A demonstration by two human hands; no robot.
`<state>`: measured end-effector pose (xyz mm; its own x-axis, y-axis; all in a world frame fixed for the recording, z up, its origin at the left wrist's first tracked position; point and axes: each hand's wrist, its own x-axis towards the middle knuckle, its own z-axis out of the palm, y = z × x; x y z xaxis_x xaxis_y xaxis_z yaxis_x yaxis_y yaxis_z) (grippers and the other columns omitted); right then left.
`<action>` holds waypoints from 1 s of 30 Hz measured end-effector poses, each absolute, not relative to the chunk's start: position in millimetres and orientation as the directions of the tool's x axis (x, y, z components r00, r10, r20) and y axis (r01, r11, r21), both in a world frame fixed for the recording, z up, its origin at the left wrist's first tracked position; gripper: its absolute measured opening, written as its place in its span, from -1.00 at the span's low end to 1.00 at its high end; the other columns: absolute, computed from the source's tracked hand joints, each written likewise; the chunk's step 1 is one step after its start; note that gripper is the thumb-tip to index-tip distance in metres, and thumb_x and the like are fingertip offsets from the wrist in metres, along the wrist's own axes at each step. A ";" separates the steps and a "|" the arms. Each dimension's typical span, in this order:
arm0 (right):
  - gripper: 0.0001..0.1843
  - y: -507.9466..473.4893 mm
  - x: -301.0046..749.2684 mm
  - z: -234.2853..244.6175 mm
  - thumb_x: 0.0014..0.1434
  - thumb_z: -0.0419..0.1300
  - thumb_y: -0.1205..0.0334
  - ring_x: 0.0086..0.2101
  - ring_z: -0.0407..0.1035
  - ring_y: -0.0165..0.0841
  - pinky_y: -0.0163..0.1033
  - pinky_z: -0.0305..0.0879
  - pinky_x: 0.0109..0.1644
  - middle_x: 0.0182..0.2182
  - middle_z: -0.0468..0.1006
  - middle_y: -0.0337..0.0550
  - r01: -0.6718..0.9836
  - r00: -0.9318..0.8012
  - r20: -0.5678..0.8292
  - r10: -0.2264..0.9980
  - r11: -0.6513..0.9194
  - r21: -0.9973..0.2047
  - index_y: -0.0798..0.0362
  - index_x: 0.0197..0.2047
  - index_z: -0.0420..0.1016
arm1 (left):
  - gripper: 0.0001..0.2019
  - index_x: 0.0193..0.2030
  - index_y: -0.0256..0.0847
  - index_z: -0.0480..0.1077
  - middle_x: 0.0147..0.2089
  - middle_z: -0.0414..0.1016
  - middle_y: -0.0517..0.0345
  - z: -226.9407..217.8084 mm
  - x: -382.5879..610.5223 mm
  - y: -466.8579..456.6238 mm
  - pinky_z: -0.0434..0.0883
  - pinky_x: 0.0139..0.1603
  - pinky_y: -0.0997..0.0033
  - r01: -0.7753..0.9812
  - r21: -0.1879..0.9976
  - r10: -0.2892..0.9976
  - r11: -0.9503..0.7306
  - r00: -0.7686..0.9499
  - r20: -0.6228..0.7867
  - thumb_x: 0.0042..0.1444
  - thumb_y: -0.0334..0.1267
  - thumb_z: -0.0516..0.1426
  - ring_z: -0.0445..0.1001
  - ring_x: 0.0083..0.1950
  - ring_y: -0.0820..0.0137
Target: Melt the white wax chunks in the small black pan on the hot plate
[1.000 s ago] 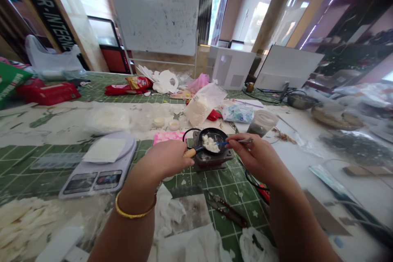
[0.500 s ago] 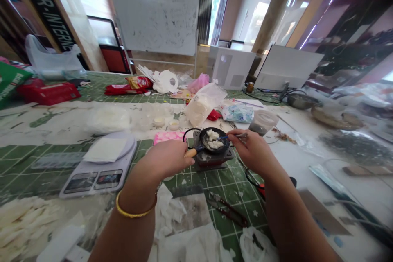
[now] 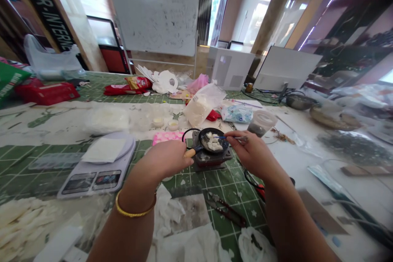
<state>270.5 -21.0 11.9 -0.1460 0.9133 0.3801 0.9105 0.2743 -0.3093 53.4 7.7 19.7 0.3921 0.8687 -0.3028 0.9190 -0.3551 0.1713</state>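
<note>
compared with a second ago, the white lump [image 3: 213, 143] in the little black pan [image 3: 203, 133] now lies broken into several small pieces spread over the pan floor rather than heaped in one mass; i read that as the stirring working the stuff apart. the pan itself sits in the same spot on the small dark stand [image 3: 211, 159], just beyond the green cutting mat [image 3: 221, 180]. my right hand [image 3: 250, 153] is a touch nearer the pan than before, its thumb and forefinger pinched shut on a thin blue-handled stirrer [image 3: 221, 136] whose tip reaches in among the pieces. my left hand [image 3: 166, 159] is clenched around the pan's pale wooden handle [image 3: 190, 152], fingers curled tight with only the handle's end showing. a kitchen scale [image 3: 98, 166] stands to the left, and scissors [image 3: 225, 208] lie on the mat nearer me.
</note>
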 end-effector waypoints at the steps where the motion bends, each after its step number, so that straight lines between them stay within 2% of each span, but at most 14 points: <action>1: -0.68 -20.8 270.3 11.7 0.16 -0.08 0.13 -0.29 0.35 -0.34 -0.27 0.17 -0.22 -0.34 0.51 -0.16 0.914 -0.168 0.359 0.918 0.282 -0.292 -0.01 -0.19 0.45 | -0.63 -0.45 -0.21 0.34 -0.37 0.47 0.01 19.5 53.4 7.7 0.17 -0.53 0.41 0.920 0.169 0.870 -0.353 0.389 -0.303 -0.05 0.03 -0.09 0.38 -0.46 0.31; 3: -0.67 -20.7 270.6 11.6 0.17 -0.09 0.14 -0.32 0.35 -0.34 -0.26 0.16 -0.23 -0.38 0.51 -0.14 0.928 -0.180 0.347 0.920 0.277 -0.251 0.01 -0.22 0.46 | -0.63 -0.44 -0.21 0.35 -0.36 0.47 0.01 18.9 53.2 7.9 0.18 -0.52 0.41 0.919 0.169 0.870 -0.357 0.393 -0.300 -0.05 0.04 -0.09 0.38 -0.46 0.31; 7: -0.68 -21.9 271.5 12.4 0.17 -0.09 0.15 -0.34 0.34 -0.34 -0.26 0.16 -0.23 -0.38 0.50 -0.14 0.939 -0.114 0.432 0.895 0.239 -0.248 0.02 -0.20 0.45 | -0.63 -0.44 -0.21 0.35 -0.37 0.47 0.01 18.8 53.3 8.3 0.17 -0.52 0.42 0.921 0.163 0.870 -0.353 0.387 -0.306 -0.05 0.04 -0.08 0.38 -0.46 0.33; 12: -0.68 -23.7 267.7 13.1 0.17 -0.09 0.14 -0.30 0.34 -0.34 -0.26 0.17 -0.21 -0.37 0.51 -0.16 0.916 -0.204 0.327 0.923 0.298 -0.269 0.00 -0.21 0.46 | -0.63 -0.45 -0.21 0.34 -0.39 0.47 0.01 20.1 54.0 8.1 0.15 -0.54 0.40 0.919 0.168 0.869 -0.357 0.392 -0.302 -0.05 0.03 -0.10 0.37 -0.47 0.31; 16: -0.68 -21.1 265.2 10.2 0.17 -0.09 0.15 -0.25 0.34 -0.34 -0.26 0.19 -0.19 -0.28 0.50 -0.15 0.899 -0.146 0.374 0.916 0.281 -0.337 -0.01 -0.13 0.43 | -0.63 -0.46 -0.22 0.35 -0.38 0.47 0.00 20.7 54.3 7.4 0.16 -0.51 0.42 0.921 0.169 0.870 -0.352 0.389 -0.303 -0.05 0.04 -0.09 0.37 -0.47 0.34; 21: -0.67 -18.2 265.3 6.5 0.16 -0.07 0.13 -0.24 0.33 -0.32 -0.23 0.18 -0.15 -0.29 0.50 -0.13 0.906 -0.219 0.280 0.935 0.301 -0.297 -0.03 -0.14 0.45 | -0.63 -0.46 -0.21 0.33 -0.39 0.47 0.02 21.5 53.8 6.7 0.13 -0.56 0.43 0.923 0.179 0.874 -0.340 0.380 -0.302 -0.06 0.04 -0.09 0.37 -0.48 0.33; 25: -0.66 -22.0 265.6 10.9 0.18 -0.10 0.13 -0.24 0.33 -0.33 -0.25 0.17 -0.17 -0.28 0.50 -0.14 0.912 -0.194 0.340 0.920 0.297 -0.283 -0.01 -0.15 0.45 | -0.65 -0.49 -0.21 0.32 -0.42 0.45 0.04 21.0 53.3 7.0 0.12 -0.58 0.43 0.920 0.180 0.872 -0.348 0.388 -0.298 -0.06 0.03 -0.08 0.37 -0.49 0.32; 30: -0.68 -27.3 266.4 14.7 0.17 -0.08 0.12 -0.29 0.35 -0.32 -0.25 0.17 -0.22 -0.35 0.51 -0.15 0.924 -0.173 0.336 0.926 0.271 -0.270 -0.01 -0.20 0.45 | -0.63 -0.50 -0.22 0.31 -0.42 0.45 0.03 21.4 54.1 7.0 0.11 -0.57 0.42 0.920 0.178 0.874 -0.348 0.387 -0.293 -0.05 0.03 -0.10 0.35 -0.50 0.34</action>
